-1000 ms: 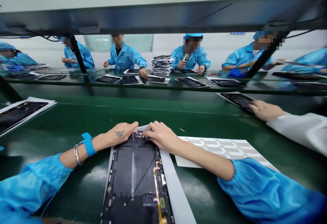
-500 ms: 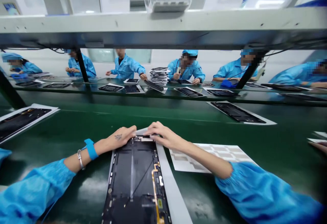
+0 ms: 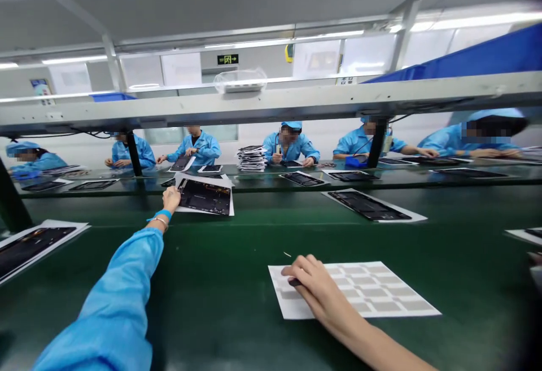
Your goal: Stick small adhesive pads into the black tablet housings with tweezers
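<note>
My left hand [image 3: 171,198] is stretched far forward, its fingers closed on the left edge of a black device panel [image 3: 205,196] with a white sheet behind it. The panel is tilted up above the far part of the green bench. Nearer to me, my right hand [image 3: 308,282] rests over the left part of a white sheet with rows of grey stickers [image 3: 376,287]. Its fingers are curled round a small dark item [image 3: 294,282], which is too small to name.
Another black panel on white paper [image 3: 368,204] lies at the right, one more [image 3: 34,248] at the left. A metal shelf beam [image 3: 296,105] crosses above the bench [image 3: 212,309]. Several people in blue sit behind, near a stack of panels [image 3: 251,158].
My left hand has carried the panel from in front of me forward and left. My right hand has let go of it and moved onto the sticker sheet. The view has tilted up.
</note>
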Available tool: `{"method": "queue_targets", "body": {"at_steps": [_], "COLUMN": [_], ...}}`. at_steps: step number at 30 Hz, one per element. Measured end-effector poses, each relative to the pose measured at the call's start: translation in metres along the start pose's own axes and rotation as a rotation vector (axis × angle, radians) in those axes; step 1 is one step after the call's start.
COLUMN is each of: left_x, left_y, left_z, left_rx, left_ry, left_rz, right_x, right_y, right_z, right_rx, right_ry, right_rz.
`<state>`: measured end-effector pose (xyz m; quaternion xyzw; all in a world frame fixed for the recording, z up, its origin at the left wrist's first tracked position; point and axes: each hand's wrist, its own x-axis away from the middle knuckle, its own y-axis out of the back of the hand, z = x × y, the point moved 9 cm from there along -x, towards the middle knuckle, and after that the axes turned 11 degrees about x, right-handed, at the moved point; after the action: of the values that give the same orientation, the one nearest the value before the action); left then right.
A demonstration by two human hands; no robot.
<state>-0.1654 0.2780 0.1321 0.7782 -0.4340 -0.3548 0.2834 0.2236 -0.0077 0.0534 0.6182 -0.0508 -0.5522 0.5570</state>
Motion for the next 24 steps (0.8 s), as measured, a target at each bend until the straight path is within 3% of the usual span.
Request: {"method": "queue_targets", "body": {"at_steps": [3,6,9,12,16,18,21,24], "left_x": [0.001,0.018,0.059,0.121,0.183,0.193,0.190,0.182], "left_y": [-0.005,-0.020,-0.061,-0.102,-0.129,-0.131,-0.132,-0.141], "left_z": [0.003,-0.014,-0.030,-0.027,-0.011,-0.010,-0.011,-0.007], "left_rx": [-0.053,-0.083,-0.077,-0.069,-0.116,-0.134,-0.106,-0.037], "left_ry": [0.029,-0.141,-0.425,-0.643,-0.707,-0.715,-0.739,-0.769], "left_rz": [-0.056,-0.020,0.247,0.534,0.763,0.792,0.772,0.709], "right_x": [-0.002,-0.002,-0.003,-0.003,0.001,0.003,0.000,-0.010], "right_y": [-0.007,-0.007,-0.008,-0.014,-0.027,-0.031,-0.025,-0.004], "right_z": [-0.004,-0.001,-0.002,-0.015,-0.036,-0.042,-0.055,-0.101], "right_rx": [-0.099,-0.152,-0.125,-0.068,0.023,0.085,0.192,0.362], "right_ry": [-0.051,-0.063,-0.052,-0.098,-0.248,-0.325,-0.419,-0.544], "right_rz": [0.083,0.107,0.098,0.096,0.216,0.289,0.349,0.376]}}
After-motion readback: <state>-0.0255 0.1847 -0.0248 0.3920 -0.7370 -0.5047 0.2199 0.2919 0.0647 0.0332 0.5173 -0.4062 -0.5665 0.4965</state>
